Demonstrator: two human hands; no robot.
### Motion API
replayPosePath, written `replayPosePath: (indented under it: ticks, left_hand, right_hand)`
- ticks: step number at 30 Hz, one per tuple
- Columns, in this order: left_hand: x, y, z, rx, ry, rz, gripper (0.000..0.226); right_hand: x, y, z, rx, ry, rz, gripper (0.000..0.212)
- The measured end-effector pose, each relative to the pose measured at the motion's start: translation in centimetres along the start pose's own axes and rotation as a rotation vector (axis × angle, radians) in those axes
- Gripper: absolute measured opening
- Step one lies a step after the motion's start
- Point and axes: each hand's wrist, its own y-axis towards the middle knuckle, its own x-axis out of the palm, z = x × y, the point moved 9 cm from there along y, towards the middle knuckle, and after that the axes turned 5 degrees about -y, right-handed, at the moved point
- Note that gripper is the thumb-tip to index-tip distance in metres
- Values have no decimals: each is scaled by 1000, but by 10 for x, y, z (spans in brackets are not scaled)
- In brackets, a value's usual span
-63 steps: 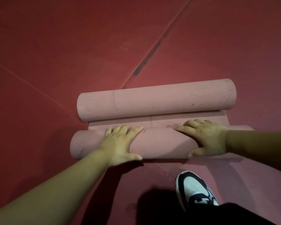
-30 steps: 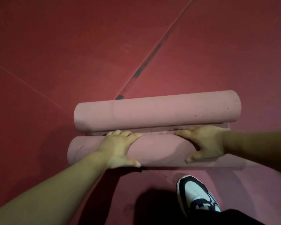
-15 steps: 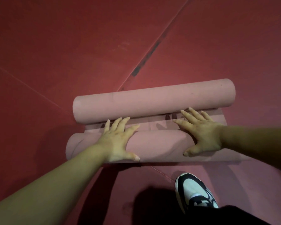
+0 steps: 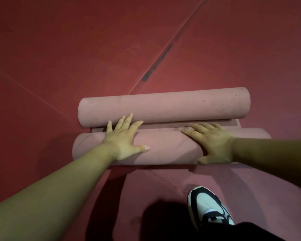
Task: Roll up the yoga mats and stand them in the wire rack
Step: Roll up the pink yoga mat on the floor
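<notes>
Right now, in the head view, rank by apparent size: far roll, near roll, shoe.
1. Near roll and far roll: about alike. The near one is closer to the camera, so I won't rank them.
2. Shoe: clearly smallest.

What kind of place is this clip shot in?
Likely a gym or yoga studio. The floor is red matting laid in panels with seams, a pink yoga mat lies rolled on it under the left hand and right hand, and a sneaker shows.
</notes>
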Motion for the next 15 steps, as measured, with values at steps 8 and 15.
replayPosePath:
  ticks: [8, 15]
  left_hand:
    - [7, -15, 17, 105, 43, 63, 91]
    - [15, -6, 22, 122, 190, 41, 123]
  right_hand:
    - [-4, 13, 12, 59, 0, -32, 124]
    - [-7, 17, 17, 100, 24, -31, 127]
